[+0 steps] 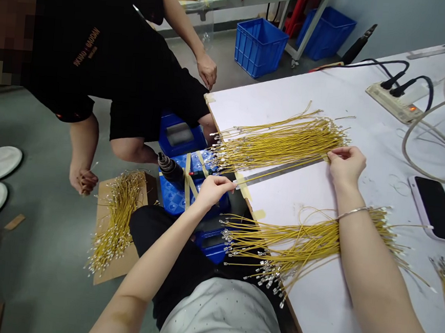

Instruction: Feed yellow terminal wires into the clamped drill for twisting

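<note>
A single yellow wire [279, 173] is stretched between my two hands along a flat metal ruler [270, 174] on the table. My left hand [215, 190] pinches its left end just past the table edge. At the ruler's far end my right hand [346, 163] pinches the other end. Just beyond the ruler lies a wide bundle of yellow wires [282, 140] with small metal terminals at their ends. A second wire bundle [294, 236] lies nearer me, partly under my right forearm, its left ends hanging over the edge.
A phone [440, 207] and a power strip [397, 100] with cables lie on the right. Another person sits at the left, one hand [83, 181] near a cardboard box of wires [120, 220]. Blue stools [170, 195] stand below the table edge; a blue crate [259, 46] is behind.
</note>
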Demonstrator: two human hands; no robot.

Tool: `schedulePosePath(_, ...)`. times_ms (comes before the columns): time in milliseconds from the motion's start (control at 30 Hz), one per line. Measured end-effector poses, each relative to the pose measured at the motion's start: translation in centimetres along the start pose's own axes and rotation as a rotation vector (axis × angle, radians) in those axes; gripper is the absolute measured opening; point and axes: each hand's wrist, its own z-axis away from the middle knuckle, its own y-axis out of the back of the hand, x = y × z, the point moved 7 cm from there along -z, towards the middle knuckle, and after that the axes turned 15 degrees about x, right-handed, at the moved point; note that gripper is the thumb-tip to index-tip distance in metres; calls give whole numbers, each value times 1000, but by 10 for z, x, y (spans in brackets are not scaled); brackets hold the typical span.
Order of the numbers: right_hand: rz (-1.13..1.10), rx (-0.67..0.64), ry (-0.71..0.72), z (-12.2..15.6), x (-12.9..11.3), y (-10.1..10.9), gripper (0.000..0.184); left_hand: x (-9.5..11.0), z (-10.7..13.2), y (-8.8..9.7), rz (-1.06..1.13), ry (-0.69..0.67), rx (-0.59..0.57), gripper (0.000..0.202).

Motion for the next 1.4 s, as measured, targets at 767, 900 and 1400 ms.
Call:
schedulePosePath(767,18,3,-46,5,-13,7,13,-1,1,1,-43,27,25,35)
schedulePosePath(900,21,-3,-50,6,-15,8,13,-1,1,1,-45,34,20,37)
schedulePosePath(1400,28,-29,-50,7,-17,7,13,-1,3,4,8,6,-22,35)
